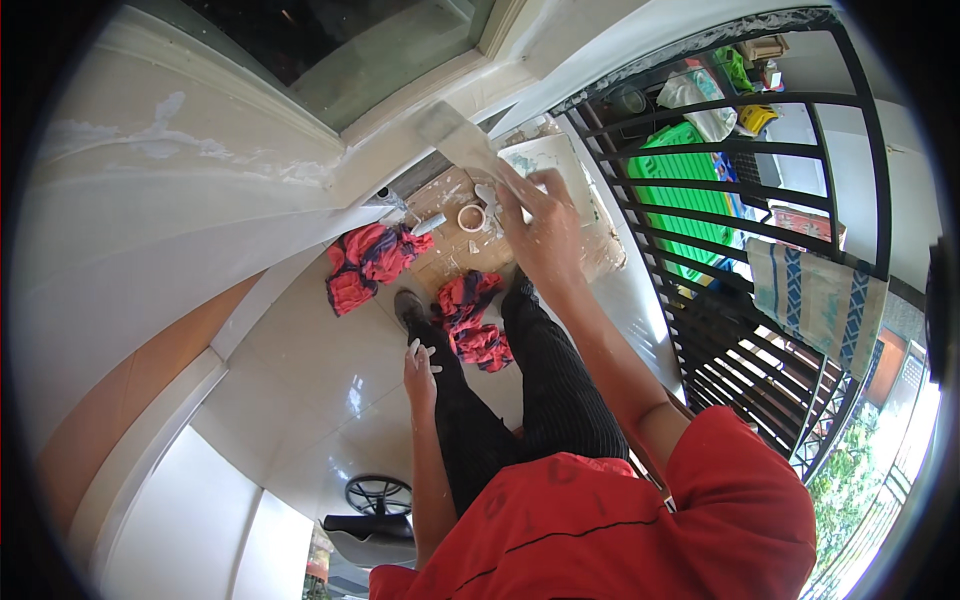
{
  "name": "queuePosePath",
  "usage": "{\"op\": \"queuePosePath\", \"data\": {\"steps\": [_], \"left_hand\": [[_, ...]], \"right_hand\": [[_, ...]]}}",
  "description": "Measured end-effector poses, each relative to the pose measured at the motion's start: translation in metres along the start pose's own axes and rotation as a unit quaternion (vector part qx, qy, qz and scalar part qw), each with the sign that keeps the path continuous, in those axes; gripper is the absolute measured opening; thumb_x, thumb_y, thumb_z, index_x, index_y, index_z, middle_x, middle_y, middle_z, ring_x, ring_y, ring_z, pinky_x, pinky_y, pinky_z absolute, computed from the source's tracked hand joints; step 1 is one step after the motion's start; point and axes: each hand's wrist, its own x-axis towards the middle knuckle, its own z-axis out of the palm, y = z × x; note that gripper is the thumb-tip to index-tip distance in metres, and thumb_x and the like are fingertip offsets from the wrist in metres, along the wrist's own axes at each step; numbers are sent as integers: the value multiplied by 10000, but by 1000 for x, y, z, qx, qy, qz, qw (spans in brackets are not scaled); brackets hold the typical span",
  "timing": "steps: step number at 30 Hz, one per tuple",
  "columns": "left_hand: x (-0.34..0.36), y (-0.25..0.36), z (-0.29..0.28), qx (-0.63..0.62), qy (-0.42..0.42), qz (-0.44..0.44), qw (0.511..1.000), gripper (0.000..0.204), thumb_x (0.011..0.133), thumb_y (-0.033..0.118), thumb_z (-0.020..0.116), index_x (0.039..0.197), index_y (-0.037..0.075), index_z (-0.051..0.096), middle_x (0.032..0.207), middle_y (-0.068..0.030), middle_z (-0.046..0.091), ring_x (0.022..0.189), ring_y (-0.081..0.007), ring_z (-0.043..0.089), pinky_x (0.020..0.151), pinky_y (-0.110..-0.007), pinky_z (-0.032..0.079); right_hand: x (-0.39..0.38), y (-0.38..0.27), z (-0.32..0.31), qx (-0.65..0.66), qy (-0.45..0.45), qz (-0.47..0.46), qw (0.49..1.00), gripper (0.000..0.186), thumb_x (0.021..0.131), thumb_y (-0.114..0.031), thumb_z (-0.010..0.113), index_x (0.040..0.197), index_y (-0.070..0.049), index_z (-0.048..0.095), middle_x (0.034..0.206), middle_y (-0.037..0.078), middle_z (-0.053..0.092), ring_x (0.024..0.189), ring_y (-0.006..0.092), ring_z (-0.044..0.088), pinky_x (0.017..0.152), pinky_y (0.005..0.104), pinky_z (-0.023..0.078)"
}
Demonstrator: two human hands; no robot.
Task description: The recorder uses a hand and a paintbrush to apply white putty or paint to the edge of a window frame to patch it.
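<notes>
My right hand (547,232) is closed round a wide putty knife (462,140), raised in front of me. Its smeared blade points up and left, close to the wall trim below the window; I cannot tell whether it touches. My left hand (418,372) hangs low by my left knee, its fingers slightly curled and apart, with white on the fingertips that looks like filler. The wall (190,150) to the left carries white filler patches. Below the knife, a cardboard sheet (450,205) spotted with white lies on the floor, partly hidden by my right hand.
On the cardboard are a roll of tape (471,218) and a scraper (428,224). Bunched red and dark cloths (375,262) lie near my feet. A black metal railing (720,185) with a hanging towel (815,300) stands on the right. Behind me is a black wheel-shaped object (378,495).
</notes>
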Motion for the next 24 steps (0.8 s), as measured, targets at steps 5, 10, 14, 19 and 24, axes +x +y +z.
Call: {"op": "queuePosePath", "data": {"steps": [5,10,14,19,24], "left_hand": [[-2,5,1,-4,-9,-11,1000,452,902,373,400,1238,70,403,995,-95,595,590,-84,544,486,-181,361],[-1,1,-8,0,4,-14,1000,458,901,377,401,1241,71,397,1001,-92,592,584,-87,540,506,-184,373],[2,-4,-9,-2,14,15,1000,437,907,317,409,1209,2,415,975,-149,595,631,-129,563,516,-211,445],[1,-7,-8,8,-2,0,1000,458,899,379,398,1243,76,392,1014,-84,589,583,-87,540,510,-194,375],[-2,1,-3,17,-7,-18,1000,457,900,383,393,1245,83,389,1018,-77,593,584,-88,541,522,-212,380]], "right_hand": [[-4,12,14,-38,2,-28,999,265,773,-88,560,1030,-125,615,849,162,532,647,311,566,579,383,458],[-17,11,-9,-39,18,2,999,255,791,-136,581,1042,-140,622,790,130,536,666,267,557,601,351,441],[3,21,-14,-48,41,7,998,249,790,-140,585,1035,-146,628,780,119,540,670,258,551,600,349,435],[29,31,-10,-60,52,-24,997,264,773,-121,574,1030,-150,629,788,154,532,682,312,560,605,374,448],[24,49,-8,-67,35,-25,997,259,779,-142,568,1031,-152,628,803,153,539,687,316,555,618,382,448]]}}
